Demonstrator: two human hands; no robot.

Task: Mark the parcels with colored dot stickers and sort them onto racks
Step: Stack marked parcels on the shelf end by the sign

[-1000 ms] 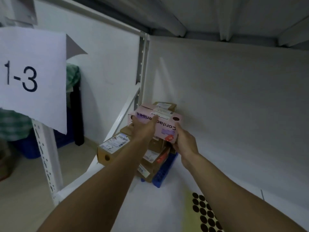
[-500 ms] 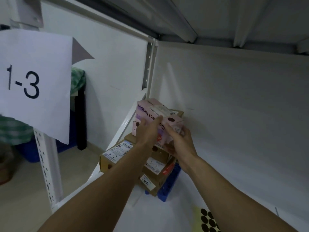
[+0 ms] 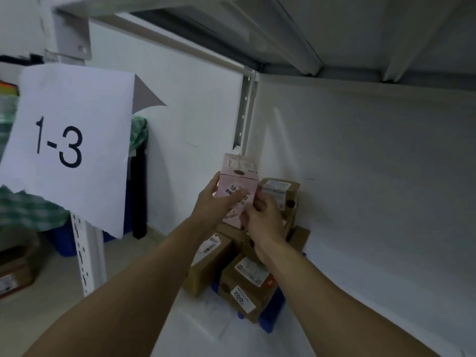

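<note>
At the back corner of the rack shelf [image 3: 195, 328], gripping with the left hand [image 3: 212, 203] round the left side of the pink parcel [image 3: 238, 180] and pinching its right edge with the right hand [image 3: 262, 220]. Holding it upright above the stack of brown cartons [image 3: 244, 282], just beside the top carton [image 3: 279, 191], apparently not yet set down. Likely to topple if released so tall on this uneven heap, or to knock the top carton down.

Your view is dim and grey-blue, because the upper shelf [image 3: 334, 27] shades the corner. The paper sign [image 3: 72, 140] on the left is the brightest part. The rack post [image 3: 87, 253] bends near the edge, and the print on the pink box [image 3: 237, 191] looks soft.
</note>
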